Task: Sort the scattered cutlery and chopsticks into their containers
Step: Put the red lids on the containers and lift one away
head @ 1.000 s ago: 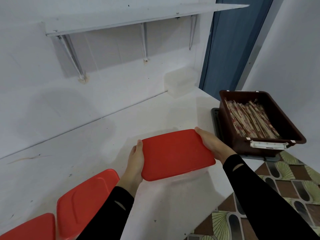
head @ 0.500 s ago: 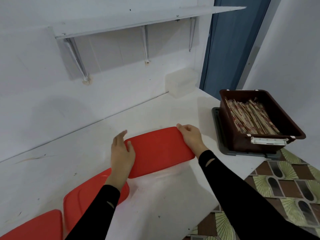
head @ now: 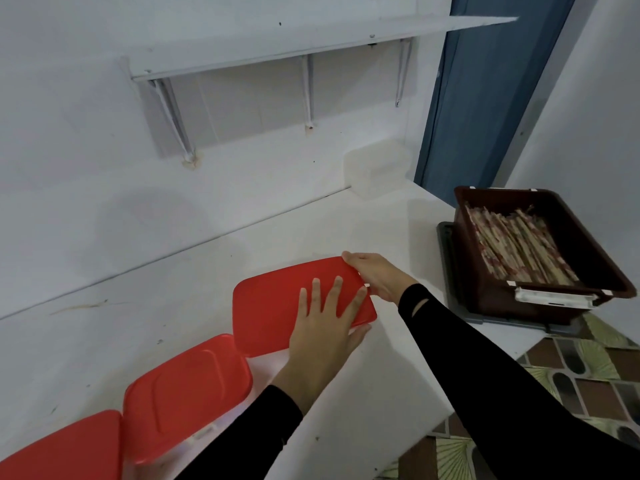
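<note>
A red-lidded container (head: 273, 306) sat on the white bench (head: 166, 306), and both hands were on it. The left hand (head: 325, 327) lay flat on the near right part of the lid, fingers spread and straight, thumb reaching past the lid's near edge. The right hand (head: 377, 275) rested against the far right corner, its fingers fairly straight along the rim; the thumb was hidden. Neither hand held anything else.

A second red-lidded container (head: 187, 393) stood just beside the first on its near left, and a third red lid (head: 62, 452) showed at the frame's lower left corner.

Well apart on the right, past the right hand, a dark brown bin (head: 602, 258) held paper-wrapped chopsticks (head: 519, 247) and stood on a grey tray (head: 446, 244) at the bench end. A translucent box (head: 377, 168) stood against the wall under a white shelf (head: 277, 46).
</note>
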Tool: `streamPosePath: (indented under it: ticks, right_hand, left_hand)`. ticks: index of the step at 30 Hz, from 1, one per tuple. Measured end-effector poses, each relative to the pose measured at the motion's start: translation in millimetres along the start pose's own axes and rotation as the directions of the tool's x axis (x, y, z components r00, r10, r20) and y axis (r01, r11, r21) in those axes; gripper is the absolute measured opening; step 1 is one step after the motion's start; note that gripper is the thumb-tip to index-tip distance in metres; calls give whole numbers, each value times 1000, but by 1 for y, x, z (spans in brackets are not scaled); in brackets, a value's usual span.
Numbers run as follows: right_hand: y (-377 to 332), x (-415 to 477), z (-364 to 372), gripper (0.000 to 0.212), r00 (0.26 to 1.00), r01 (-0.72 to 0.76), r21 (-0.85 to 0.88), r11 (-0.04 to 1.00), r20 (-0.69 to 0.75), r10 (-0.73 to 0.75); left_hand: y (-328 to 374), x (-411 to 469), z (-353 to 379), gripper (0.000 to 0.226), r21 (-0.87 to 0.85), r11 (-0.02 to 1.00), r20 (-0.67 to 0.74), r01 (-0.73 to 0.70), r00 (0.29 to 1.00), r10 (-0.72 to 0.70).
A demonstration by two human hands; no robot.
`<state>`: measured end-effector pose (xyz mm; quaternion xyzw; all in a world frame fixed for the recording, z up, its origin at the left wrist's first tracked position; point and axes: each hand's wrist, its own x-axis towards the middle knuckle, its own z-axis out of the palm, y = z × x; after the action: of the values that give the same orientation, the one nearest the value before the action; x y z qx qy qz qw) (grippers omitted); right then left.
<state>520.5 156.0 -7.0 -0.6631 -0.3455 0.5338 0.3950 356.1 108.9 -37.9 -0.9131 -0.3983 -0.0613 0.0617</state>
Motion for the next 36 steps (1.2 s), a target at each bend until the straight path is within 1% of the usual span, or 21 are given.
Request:
streamPosePath:
  ticks: [4, 6, 9, 11, 13, 14, 16, 18, 19, 20, 22, 23, 24, 26, 27, 29, 30, 31, 32, 34, 36]
  right_hand:
    - [2, 7, -5, 36, 999, 31, -67, 997, 41, -29]
    - [-2, 5, -9, 35, 994, 37, -123, 992, 107, -24]
    - [-17, -7, -27, 36, 964, 105, -346, 932, 267, -9]
    - [-28, -18, -49, 41, 957, 210, -462, 862, 279, -83]
    - [-32, -27, -80, 40, 950, 288, -477, 831, 251, -185]
    - [-30, -28, -98, 38, 945, 318, -477, 819, 233, -232]
    - [-24, -30, -139, 33, 930, 365, -509, 780, 168, -327]
    - [-15, -33, -185, 29, 898, 382, -586, 715, 51, -438]
    - [-10, -37, -206, 28, 871, 373, -625, 686, -19, -491]
    - [-6, -41, -225, 27, 834, 364, -657, 660, -85, -545]
    - [5, -51, -261, 23, 742, 318, -719, 618, -216, -634]
    - [11, -54, -281, 22, 709, 250, -749, 613, -289, -643]
    - [18, -56, -302, 25, 706, 144, -761, 632, -369, -605]
    - [33, -57, -333, 44, 765, -23, -684, 729, -481, -427]
    - [40, -57, -347, 47, 808, -29, -597, 802, -486, -332]
    - [51, -56, -360, 28, 876, -22, -397, 918, -450, -174]
    - [55, -56, -362, 18, 892, -24, -334, 942, -434, -131]
    - [57, -56, -363, 16, 897, -31, -310, 950, -428, -111]
    - [59, -56, -364, 17, 896, -35, -301, 953, -433, -104]
    - [59, -55, -363, 19, 882, -29, -299, 954, -457, -117]
    - [55, -53, -364, 22, 869, -5, -297, 955, -473, -143]
  left_hand:
    - [5, 0, 14, 54, 24, 999, -89, -29, 996, 31]
    - [4, -3, 17, 53, 57, 996, -116, -69, 990, 75]
    - [2, -1, 13, 57, 112, 992, -38, -58, 997, 63]
    - [-1, 6, 12, 57, 106, 994, -43, 22, 999, -17]
    - [0, 16, 7, 54, 17, 993, -109, 116, 988, -113]
    - [5, 21, 5, 50, -76, 989, -180, 127, 974, -139]
    - [30, 34, 2, 35, -258, 966, -353, 19, 929, -113]
    - [72, 58, 7, 22, -344, 929, -434, -135, 900, -30]
    - [94, 71, 13, 21, -413, 897, -424, -160, 905, -34]
    - [110, 83, 21, 22, -500, 857, -380, -124, 921, -89]
    - [134, 107, 40, 30, -655, 755, -198, 38, 955, -221]
    - [143, 119, 50, 33, -682, 720, -89, 130, 962, -257]
    - [154, 130, 58, 37, -667, 717, -5, 202, 961, -275]
    - [170, 146, 68, 48, -576, 754, 115, 316, 944, -308]
    - [179, 153, 72, 51, -515, 772, 151, 372, 926, -346]
    - [188, 160, 78, 56, -410, 798, 205, 441, 897, -391]
    - [191, 161, 81, 58, -388, 808, 208, 443, 896, -391]
    - [194, 164, 85, 59, -392, 810, 211, 435, 900, -381]
    - [198, 166, 86, 56, -441, 789, 212, 428, 904, -372]
    - [201, 170, 85, 50, -624, 628, 251, 465, 881, -402]
    - [192, 174, 76, 42, -706, 531, 221, 468, 859, -462]
